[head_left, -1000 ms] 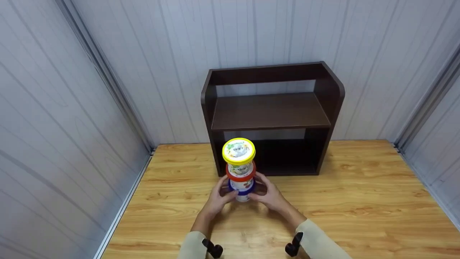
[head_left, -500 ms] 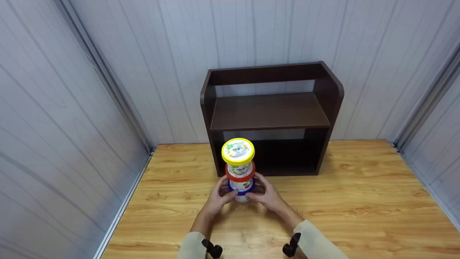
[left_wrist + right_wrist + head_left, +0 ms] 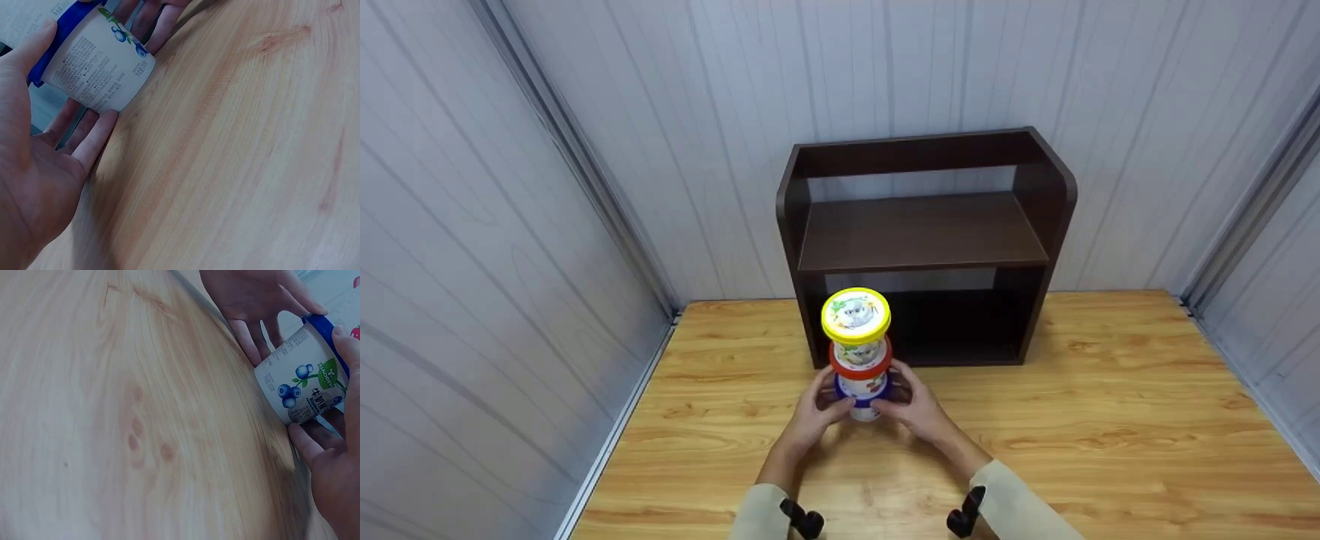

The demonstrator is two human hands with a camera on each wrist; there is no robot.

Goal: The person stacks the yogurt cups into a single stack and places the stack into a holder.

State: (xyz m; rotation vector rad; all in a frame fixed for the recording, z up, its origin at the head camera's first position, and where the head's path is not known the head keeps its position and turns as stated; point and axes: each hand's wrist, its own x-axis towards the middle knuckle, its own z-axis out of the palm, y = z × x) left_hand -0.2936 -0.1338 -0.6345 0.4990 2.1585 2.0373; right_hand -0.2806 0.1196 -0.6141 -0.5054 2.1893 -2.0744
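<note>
Three paper tubs stand stacked upright in the head view. On top is a white tub with a yellow lid (image 3: 856,315), below it one with a red lid (image 3: 862,373). The lowest, a blue-lidded tub (image 3: 301,382), has blueberries printed on its wall. My left hand (image 3: 810,416) grips its left side, thumb at the blue lid and fingers round the wall. From the right, my right hand (image 3: 921,411) holds the same tub in a mirrored grip. In the wrist views, fingertips of both hands sit low by the tub's base, close to the wooden table.
A dark brown two-level shelf (image 3: 926,232) stands on the wooden table (image 3: 1110,420) right behind the stack. Pale panelled walls (image 3: 720,150) enclose the table at the back and sides. Both forearms wear light sleeves with black wrist devices (image 3: 966,511).
My right wrist and thumb have shifted slightly leftward. Both hands keep their grip on the blue-lidded tub, and the stack stays in nearly the same place.
</note>
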